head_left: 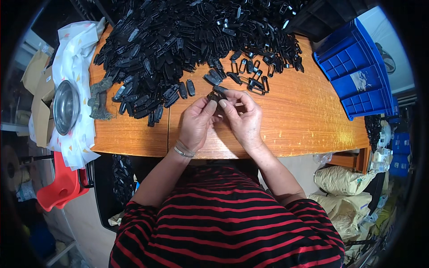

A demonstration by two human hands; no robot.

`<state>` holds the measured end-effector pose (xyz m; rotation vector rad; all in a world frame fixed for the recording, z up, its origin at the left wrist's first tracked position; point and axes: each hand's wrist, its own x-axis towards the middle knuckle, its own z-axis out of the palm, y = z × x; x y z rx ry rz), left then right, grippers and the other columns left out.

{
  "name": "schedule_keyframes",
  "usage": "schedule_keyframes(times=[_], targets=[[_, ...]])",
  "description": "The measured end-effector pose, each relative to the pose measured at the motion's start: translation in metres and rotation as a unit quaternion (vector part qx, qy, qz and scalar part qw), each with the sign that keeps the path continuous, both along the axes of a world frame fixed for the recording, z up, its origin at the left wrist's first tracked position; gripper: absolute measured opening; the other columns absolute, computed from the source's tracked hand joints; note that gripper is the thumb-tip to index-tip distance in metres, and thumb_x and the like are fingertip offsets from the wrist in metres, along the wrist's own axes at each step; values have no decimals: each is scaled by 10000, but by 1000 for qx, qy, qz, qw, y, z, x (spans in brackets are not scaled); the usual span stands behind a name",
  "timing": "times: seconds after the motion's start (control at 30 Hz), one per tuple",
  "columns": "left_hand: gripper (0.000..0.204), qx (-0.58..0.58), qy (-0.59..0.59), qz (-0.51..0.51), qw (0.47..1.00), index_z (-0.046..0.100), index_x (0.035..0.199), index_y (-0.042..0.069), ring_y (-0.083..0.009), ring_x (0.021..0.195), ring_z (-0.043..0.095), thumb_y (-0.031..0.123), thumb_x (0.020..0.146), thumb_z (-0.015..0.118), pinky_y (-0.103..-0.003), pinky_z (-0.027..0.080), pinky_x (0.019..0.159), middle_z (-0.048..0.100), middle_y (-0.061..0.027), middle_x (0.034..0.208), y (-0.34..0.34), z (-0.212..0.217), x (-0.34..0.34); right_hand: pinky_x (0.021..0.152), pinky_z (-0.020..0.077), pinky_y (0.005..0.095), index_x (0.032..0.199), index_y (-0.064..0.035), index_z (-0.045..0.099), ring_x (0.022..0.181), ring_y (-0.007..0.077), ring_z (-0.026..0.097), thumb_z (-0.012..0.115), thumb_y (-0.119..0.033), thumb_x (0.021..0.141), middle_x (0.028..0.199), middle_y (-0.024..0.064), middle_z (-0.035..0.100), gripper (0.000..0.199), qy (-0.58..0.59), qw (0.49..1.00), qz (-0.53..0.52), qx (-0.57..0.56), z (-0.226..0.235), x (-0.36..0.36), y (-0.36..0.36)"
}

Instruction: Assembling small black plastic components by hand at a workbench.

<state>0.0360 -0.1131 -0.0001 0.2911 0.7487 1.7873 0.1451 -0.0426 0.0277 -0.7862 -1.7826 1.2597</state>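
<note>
Both hands meet over the middle of the wooden table [290, 129], just in front of the person's striped shirt. The left hand [196, 121] and the right hand [241, 117] are each curled nearly closed, thumbs and fingertips pinched from either side on one small black clip [216, 95] held between them, just above the tabletop. The clip sits at the fingertips of both hands, away from the body, so neither hand is clearly nearer; it is too small and too covered by fingers to tell which way its long axis runs. The left wrist wears a thin bracelet [183, 151]. Beyond the hands, across the far half of the table, lies a big pile [178, 40] of similar black plastic pieces, its near edge thinning into loose single pieces near the fingertips; a few open loop-shaped pieces [252, 73] lie to the far right of the hands, closer to the right one. A blue bin [353, 71] with a gridded wall rests tilted at the table's right end, with a pale rectangular label on its side. At the left end a patterned white cloth [76, 49] hangs over the edge, with a metal bowl [65, 106] on it and a greenish rag [100, 96] beside it. Brown cardboard [41, 85] stands further left, a red stool [60, 185] below it, and tan sacks [339, 183] are stacked low on the right.
</note>
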Motion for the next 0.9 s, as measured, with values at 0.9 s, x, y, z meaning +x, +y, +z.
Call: schedule_keyframes(times=[0.9], targets=[[310, 18, 234, -23, 972, 547, 1231, -23, -65, 777, 595, 12, 925, 585, -195, 497, 692, 653, -41, 976, -9, -4, -14, 602, 492, 204, 1045, -8, 639, 766, 99, 598, 692, 73, 795, 938, 66, 565, 268, 18, 993, 44, 111, 2, 9, -1]])
